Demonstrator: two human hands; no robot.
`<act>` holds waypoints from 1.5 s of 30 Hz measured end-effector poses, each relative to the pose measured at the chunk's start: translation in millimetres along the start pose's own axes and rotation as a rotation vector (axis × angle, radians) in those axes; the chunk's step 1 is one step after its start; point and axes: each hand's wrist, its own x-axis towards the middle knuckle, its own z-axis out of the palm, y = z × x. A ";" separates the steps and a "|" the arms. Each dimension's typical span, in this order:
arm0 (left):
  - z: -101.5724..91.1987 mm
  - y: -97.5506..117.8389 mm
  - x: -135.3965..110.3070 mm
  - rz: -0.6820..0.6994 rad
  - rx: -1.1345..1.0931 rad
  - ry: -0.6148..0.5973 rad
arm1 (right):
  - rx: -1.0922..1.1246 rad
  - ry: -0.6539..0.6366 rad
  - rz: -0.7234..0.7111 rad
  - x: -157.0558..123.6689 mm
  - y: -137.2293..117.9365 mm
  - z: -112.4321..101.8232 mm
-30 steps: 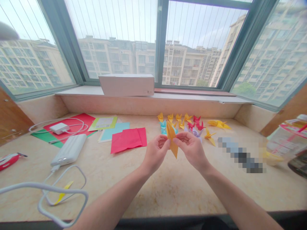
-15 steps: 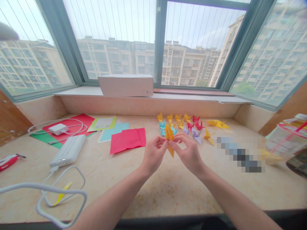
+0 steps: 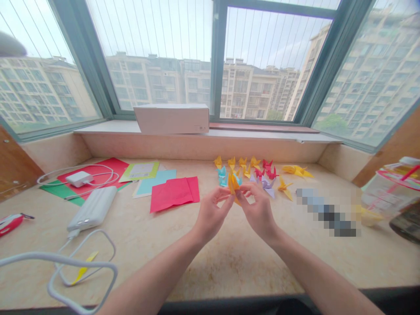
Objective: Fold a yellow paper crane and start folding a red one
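Observation:
Between the fingertips of both hands is a folded piece of yellow origami paper (image 3: pixel 234 181), held upright above the table. My left hand (image 3: pixel 215 208) pinches it from the left, thumb against the fold. My right hand (image 3: pixel 257 205) pinches its lower right side, the thumb lying across the front. The fingers cover much of the lower part. Just behind stand several small paper cranes: yellow ones (image 3: pixel 243 162) at the back, red ones (image 3: pixel 271 172), blue ones (image 3: pixel 222 176) and a lilac one (image 3: pixel 268 187). A yellow crane (image 3: pixel 285 189) sits to the right of my right hand.
Red paper sheets (image 3: pixel 173 195) lie left of my hands, with a light blue sheet (image 3: pixel 155 183) behind. A white power bank (image 3: pixel 93 208) and looping cable (image 3: pixel 82 258) are farther left. At right are a blurred-out item (image 3: pixel 328 213) and a plastic cup (image 3: pixel 387 192).
The lower point of the yellow paper, which hung below my fingers, is now mostly hidden. My right thumb has shifted up across its front, and the paper's top sits slightly lower.

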 end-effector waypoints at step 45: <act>0.9 2.8 5.1 -0.085 -0.131 0.213 | 0.221 -0.028 0.101 -4.8 5.4 8.9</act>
